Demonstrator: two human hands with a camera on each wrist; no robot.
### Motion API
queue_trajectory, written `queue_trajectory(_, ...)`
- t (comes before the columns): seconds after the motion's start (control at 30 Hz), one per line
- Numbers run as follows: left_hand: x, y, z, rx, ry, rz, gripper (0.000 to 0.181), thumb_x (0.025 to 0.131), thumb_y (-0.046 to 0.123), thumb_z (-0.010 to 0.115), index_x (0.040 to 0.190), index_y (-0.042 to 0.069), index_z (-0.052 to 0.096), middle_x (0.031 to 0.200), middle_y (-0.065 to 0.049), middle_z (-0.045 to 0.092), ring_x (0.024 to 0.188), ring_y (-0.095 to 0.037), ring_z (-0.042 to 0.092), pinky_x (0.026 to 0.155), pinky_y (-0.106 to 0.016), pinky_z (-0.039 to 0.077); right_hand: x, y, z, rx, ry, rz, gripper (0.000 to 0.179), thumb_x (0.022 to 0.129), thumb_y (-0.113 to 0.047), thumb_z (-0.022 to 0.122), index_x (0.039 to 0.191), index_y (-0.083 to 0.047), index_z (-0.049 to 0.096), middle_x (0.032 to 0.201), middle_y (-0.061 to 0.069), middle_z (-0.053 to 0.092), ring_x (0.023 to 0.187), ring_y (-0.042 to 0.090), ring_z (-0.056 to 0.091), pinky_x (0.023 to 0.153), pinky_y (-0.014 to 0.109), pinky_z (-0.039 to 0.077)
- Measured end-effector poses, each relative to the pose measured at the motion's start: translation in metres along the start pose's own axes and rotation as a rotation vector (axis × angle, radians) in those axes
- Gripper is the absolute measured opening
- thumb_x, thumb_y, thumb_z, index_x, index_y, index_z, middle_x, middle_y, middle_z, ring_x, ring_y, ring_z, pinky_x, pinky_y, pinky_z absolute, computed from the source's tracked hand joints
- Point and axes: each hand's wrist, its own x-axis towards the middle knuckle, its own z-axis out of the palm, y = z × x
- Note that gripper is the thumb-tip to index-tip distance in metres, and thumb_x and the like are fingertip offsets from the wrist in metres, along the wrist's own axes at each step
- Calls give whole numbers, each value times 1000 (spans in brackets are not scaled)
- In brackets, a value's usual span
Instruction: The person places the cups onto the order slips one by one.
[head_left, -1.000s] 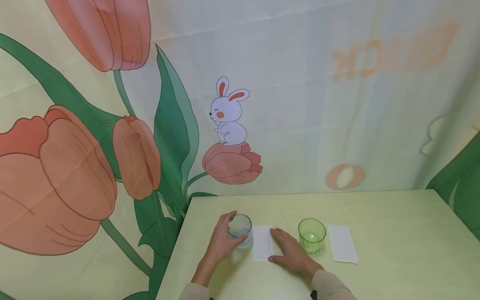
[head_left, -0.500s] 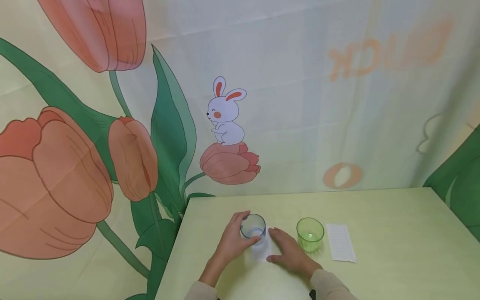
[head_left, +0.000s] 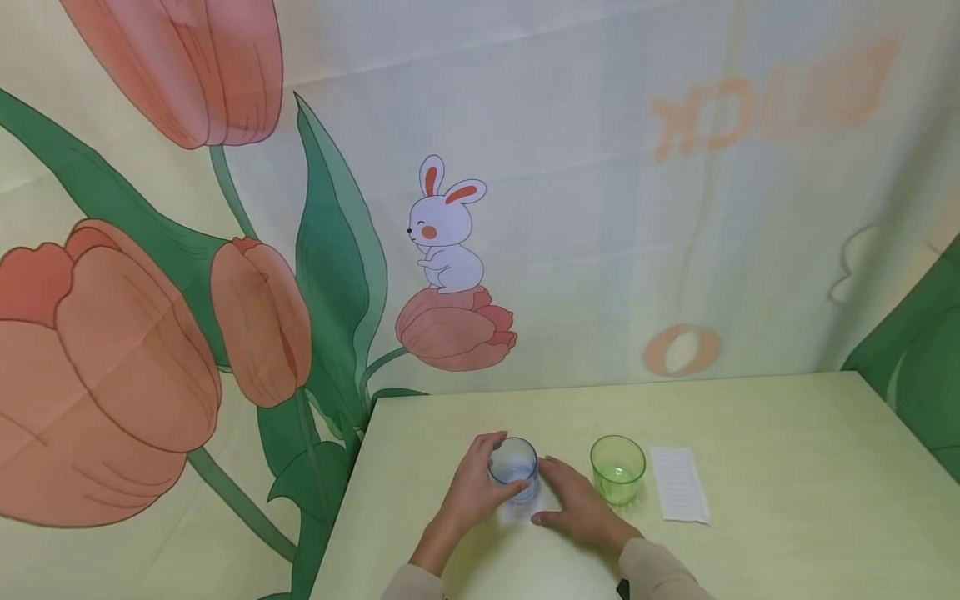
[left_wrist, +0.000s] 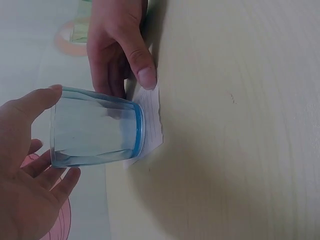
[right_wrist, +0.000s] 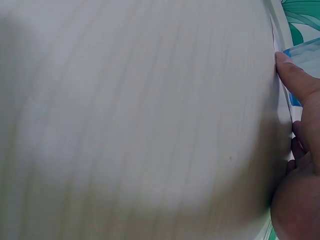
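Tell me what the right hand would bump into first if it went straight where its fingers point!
Probably the round, clear, blue glassy cup, near the right hand; any gap is hard to judge.

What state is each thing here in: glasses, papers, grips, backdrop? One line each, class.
blue glass: roughly upright, mouth up, no liquid showing
green glass: upright, unheld
left paper: flat, partly hidden by the blue glass in the head view
right paper: flat, uncovered
left grip: curled around the blue glass
right grip: thumb tip on the left paper
backdrop: hanging, lightly creased
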Motion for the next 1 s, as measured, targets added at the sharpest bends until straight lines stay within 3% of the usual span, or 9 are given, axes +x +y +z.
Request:
queue_trajectory(0.2,1,1,1,-6,6,-23,86,88,37,89,157,9,46,151,-8,54,138,-30,54,112,-53,47,1,0,-1,-15,20,-24,88,87,-34,87,156,2,46,158,24,48,149,48,39,120,67,30)
queue_trajectory(0.43,1,4,3,7,4,-56,86,87,39,89,156,8,47,152,-10,55,139,-32,54,114,-53,46,-1,-2,-3,30,5,12,87,88,-34,87,156,2,46,158,29,46,149,50,38,121,67,28)
queue_trajectory(1.0,-2,3,4,-14,-2,-57,84,89,39,87,156,8,47,153,-11,53,139,-34,53,113,-55,46,-2,5,6,-1,60,-29,88,85,-36,88,155,0,48,156,30,48,145,52,42,116,71,32)
